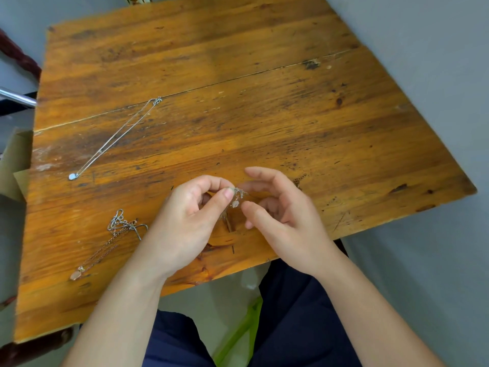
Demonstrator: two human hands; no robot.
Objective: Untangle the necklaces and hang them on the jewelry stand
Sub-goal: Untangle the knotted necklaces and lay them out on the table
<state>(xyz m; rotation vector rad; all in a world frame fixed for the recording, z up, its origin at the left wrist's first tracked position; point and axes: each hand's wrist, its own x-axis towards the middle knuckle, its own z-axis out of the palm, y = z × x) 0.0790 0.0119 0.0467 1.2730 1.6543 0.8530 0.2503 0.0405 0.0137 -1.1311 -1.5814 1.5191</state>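
From my feed, the left hand [185, 215] is over the near edge of the wooden bench [264, 102], thumb and forefinger closed in a pinch on a small knotted silver chain [240, 193]. A pale little pendant [235, 203] dangles just under that pinch. The right hand [283, 215] sits just beside it, fingers spread and loosely curved with the thumb tip close to the pendant. It grips nothing that I can see, and I cannot tell whether any fingertip touches the chain. Well apart on the left half of the bench, a long silver necklace [116, 139] lies stretched out diagonally, its round pendant at the nearer end and its clasp at the far end. Nearer me, left of the left wrist, a tangled heap of chains [124, 225] rests on the wood. A rose-coloured chain [102, 254] trails from the heap toward the near edge and ends in a pinkish stone. Dark trousers [291, 327] show below the bench edge.
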